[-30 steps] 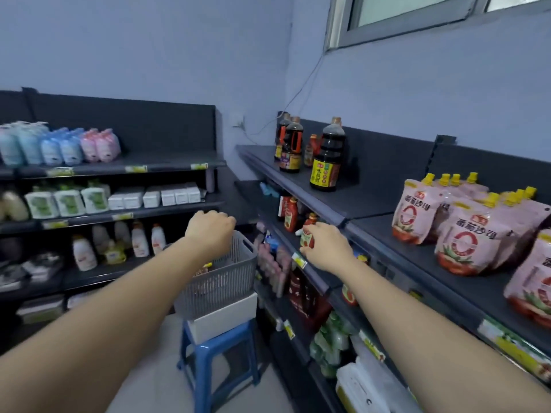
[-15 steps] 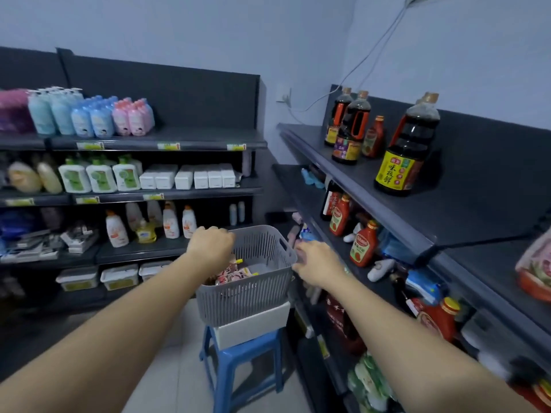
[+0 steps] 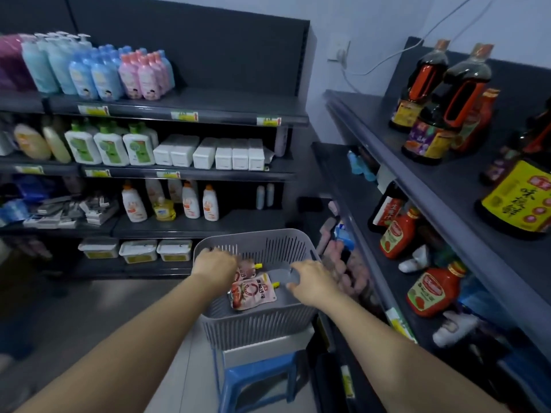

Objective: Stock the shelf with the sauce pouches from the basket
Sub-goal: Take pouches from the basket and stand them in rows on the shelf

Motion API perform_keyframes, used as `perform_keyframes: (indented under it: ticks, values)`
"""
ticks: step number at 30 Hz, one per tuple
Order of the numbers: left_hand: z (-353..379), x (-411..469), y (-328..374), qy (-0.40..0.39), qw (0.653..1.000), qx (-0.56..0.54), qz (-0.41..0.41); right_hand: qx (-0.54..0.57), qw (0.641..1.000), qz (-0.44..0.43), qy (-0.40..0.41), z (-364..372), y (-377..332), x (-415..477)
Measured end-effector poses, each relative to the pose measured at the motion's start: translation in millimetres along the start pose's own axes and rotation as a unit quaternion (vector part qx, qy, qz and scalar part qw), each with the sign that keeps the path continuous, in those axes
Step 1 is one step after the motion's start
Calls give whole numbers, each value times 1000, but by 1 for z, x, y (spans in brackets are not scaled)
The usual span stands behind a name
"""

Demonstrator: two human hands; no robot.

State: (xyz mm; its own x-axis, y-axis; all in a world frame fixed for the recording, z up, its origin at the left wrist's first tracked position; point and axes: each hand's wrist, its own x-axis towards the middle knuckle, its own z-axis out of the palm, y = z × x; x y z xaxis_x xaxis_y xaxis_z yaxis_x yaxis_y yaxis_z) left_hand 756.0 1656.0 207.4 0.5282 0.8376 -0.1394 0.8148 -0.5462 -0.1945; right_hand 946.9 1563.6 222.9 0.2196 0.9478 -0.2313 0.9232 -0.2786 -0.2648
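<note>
A grey slatted basket (image 3: 253, 326) stands on a white box on a blue stool. Two pink sauce pouches with yellow caps lie inside: one flat in the middle (image 3: 252, 291), another (image 3: 246, 268) behind it. My left hand (image 3: 213, 265) reaches down inside the basket's left rim, its fingertips at the rear pouch and hidden by the back of the hand. Over the basket's right side hovers my right hand (image 3: 313, 281), its fingers relaxed and close to the front pouch's cap, holding nothing. The dark shelf (image 3: 441, 186) runs along the right.
The right shelf carries dark soy sauce bottles (image 3: 447, 114) on top and red ketchup bottles (image 3: 396, 234) on the tier below. Facing shelves hold lotion bottles (image 3: 101, 70) and white boxes (image 3: 214, 152). The blue stool (image 3: 256, 380) stands on the grey floor beside the right shelf.
My view has swung left and down from the right shelf to the basket. Both hands have dropped from the rim and shelf edge into the basket, over the pouches.
</note>
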Motion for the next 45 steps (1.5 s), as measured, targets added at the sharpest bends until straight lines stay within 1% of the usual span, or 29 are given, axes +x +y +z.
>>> perform_keyframes:
  ticks: [9, 13, 16, 20, 23, 26, 28, 31, 33, 34, 35, 36, 38, 39, 41, 45]
  values:
    - [78, 99, -18, -97, 995, -30, 4, 14, 994, 29, -102, 50, 12, 105]
    - [117, 132, -14, -127, 990, -58, 5, 40, 985, 70, -152, 84, 23, 140]
    - [144, 153, -7, -141, 987, -70, -1, 70, 971, 110, -198, 112, 33, 164]
    - [174, 176, -2, -151, 984, -96, -27, 111, 950, 143, -254, 152, 50, 195]
    - [195, 189, 4, -153, 982, -107, -43, 158, 931, 177, -276, 184, 56, 214]
    - [205, 195, 8, -130, 985, -97, -51, 214, 908, 231, -277, 219, 60, 229]
    - [209, 198, 10, -126, 988, -78, -44, 262, 888, 282, -251, 232, 58, 238]
    - [213, 199, 16, -151, 984, -86, -42, 332, 847, 359, -210, 241, 55, 250]
    - [217, 199, 21, -167, 980, -97, -45, 365, 820, 386, -213, 245, 52, 254]
    - [217, 199, 23, -166, 980, -97, -46, 377, 812, 392, -213, 247, 51, 254]
    - [218, 199, 24, -164, 981, -96, -47, 381, 811, 389, -214, 247, 50, 255]
    - [217, 199, 24, -163, 981, -95, -48, 372, 818, 381, -217, 247, 49, 256]
    - [213, 201, 22, -165, 980, -102, -43, 368, 820, 376, -224, 243, 47, 255]
    - [210, 201, 20, -169, 978, -115, -40, 390, 811, 378, -220, 242, 47, 253]
    - [205, 198, 13, -174, 972, -151, -41, 449, 784, 380, -197, 237, 43, 247]
    - [185, 182, 2, -140, 958, -239, -71, 470, 788, 375, -133, 225, 29, 229]
